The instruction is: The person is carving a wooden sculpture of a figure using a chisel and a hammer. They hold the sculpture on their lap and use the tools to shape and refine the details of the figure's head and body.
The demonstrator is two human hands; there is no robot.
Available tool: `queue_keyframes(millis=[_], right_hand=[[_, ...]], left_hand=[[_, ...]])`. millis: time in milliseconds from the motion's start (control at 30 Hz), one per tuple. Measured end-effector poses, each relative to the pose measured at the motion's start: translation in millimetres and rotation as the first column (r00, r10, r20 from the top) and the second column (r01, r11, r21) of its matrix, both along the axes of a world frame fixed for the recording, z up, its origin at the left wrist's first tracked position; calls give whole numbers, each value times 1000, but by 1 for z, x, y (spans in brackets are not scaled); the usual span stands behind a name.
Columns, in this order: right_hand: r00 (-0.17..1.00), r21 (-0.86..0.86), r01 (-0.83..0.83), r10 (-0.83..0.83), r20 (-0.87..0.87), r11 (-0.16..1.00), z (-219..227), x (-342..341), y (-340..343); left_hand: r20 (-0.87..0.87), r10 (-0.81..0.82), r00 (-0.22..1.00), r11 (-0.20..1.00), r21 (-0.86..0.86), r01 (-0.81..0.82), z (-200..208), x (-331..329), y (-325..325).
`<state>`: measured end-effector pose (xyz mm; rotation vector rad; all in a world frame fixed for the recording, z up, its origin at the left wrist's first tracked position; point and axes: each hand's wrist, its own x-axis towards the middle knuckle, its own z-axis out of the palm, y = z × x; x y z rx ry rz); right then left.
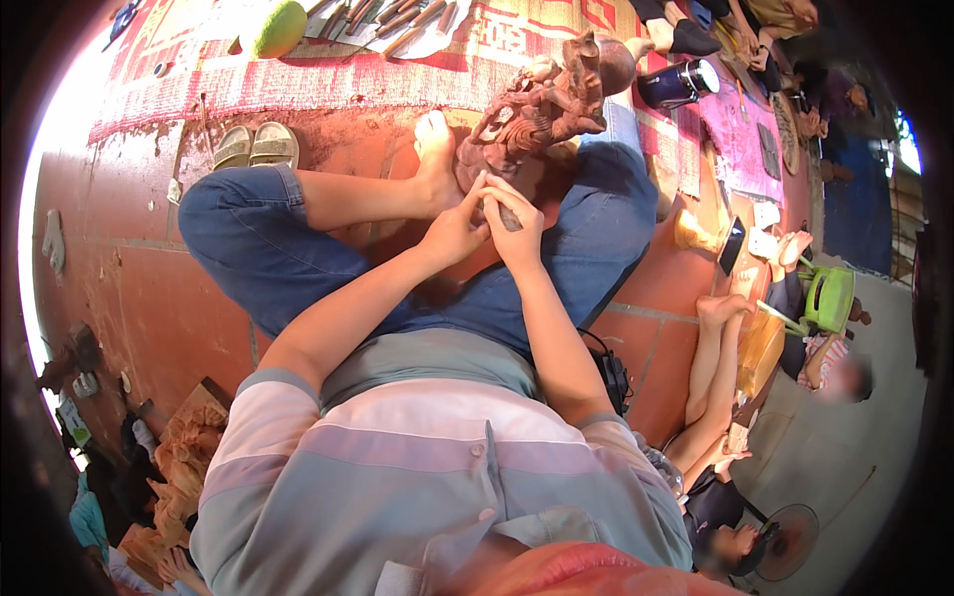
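Observation:
A reddish-brown carved wooden figure (532,124) with openwork and a rounded far end leans between my legs, its near end by my bare foot. My right hand (519,226) is closed round a carving tool (510,218); only its short brown handle end shows, and the blade is hidden. Beside it, my left hand (455,230) has its thumb and forefinger brought together at the carving's near end, touching the right hand's fingertips. What the left fingers pinch is hidden. Both forearms rest low over my lap.
Several carving tools (402,25) lie on a pale sheet on the red patterned mat (338,84), beside a green round fruit (274,30). Sandals (256,147) sit left on the tiles. A dark blue flask (680,83) stands right. Other people sit at right and lower left, near a fan (790,541).

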<state>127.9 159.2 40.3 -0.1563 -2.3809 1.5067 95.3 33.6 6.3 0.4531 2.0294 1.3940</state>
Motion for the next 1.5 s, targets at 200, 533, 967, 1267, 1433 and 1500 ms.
queue_keyframes(millis=[200, 533, 967, 1267, 1433, 1500], right_hand=[[991, -10, 126, -126, 50, 992, -1, 25, -2], [975, -54, 146, -153, -162, 988, -21, 18, 3], [987, -21, 118, -119, -105, 993, -25, 7, 1], [980, -73, 154, -162, -113, 985, -8, 20, 3], [992, -78, 89, -96, -87, 993, -19, 9, 3], [989, -102, 127, -133, -56, 987, -13, 25, 6]], left_hand=[[-33, -115, 993, 990, 84, 117, -6, 10, 0], [7, -213, 977, 903, 384, 194, -51, -8, -4], [-194, -152, 969, 984, 60, 166, -33, -10, 2], [-128, -175, 976, 964, 180, 197, -49, -7, -1], [84, -98, 992, 977, 197, 80, -38, -3, 5], [135, -154, 979, 985, 96, 142, -15, 2, 7]])
